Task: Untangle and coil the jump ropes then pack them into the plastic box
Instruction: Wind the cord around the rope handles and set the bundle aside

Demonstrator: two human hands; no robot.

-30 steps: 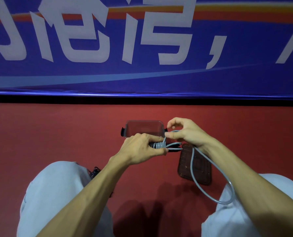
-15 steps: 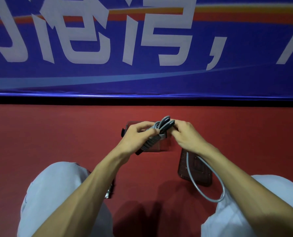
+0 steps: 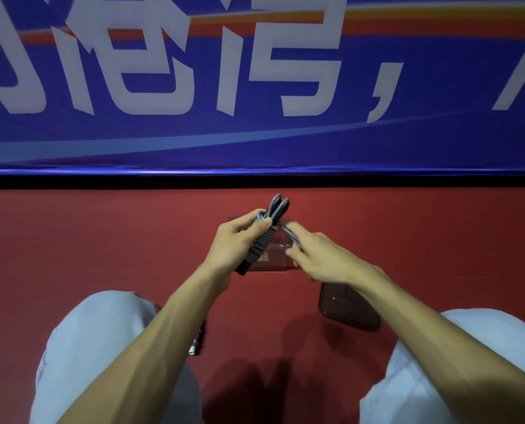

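A red floor (image 3: 102, 240) fills the lower half of the head view, matt and even in colour, with soft shadows near the bottom edge between the person's legs. At its far side a narrow black strip (image 3: 255, 182) runs the full width. Above that strip hangs a blue banner (image 3: 438, 148) with large white characters, a pale blue curved line and an orange and red band along its top.

The person's knees, in light grey cloth, rise at the lower left (image 3: 102, 332) and lower right (image 3: 469, 347), with both bare forearms reaching forward between them.

The left hand (image 3: 236, 243) holds the grey jump rope (image 3: 259, 247) above the floor, its fingers and thumb curled round the bundle. The rope is wound in tight turns round the middle, folded loops stick up past the thumb, and a dark end pokes out below the palm. The right hand (image 3: 322, 258) pinches one free strand of the same rope, which runs taut from the bundle to its fingertips.

The clear plastic box (image 3: 275, 264) sits on the floor directly under the hands, partly hidden by them. Its lid (image 3: 346, 310) lies flat on the floor nearer the person, just beside the box and partly under the right forearm.

A small dark and silver object (image 3: 196, 344) shows by the left knee, too hidden to identify
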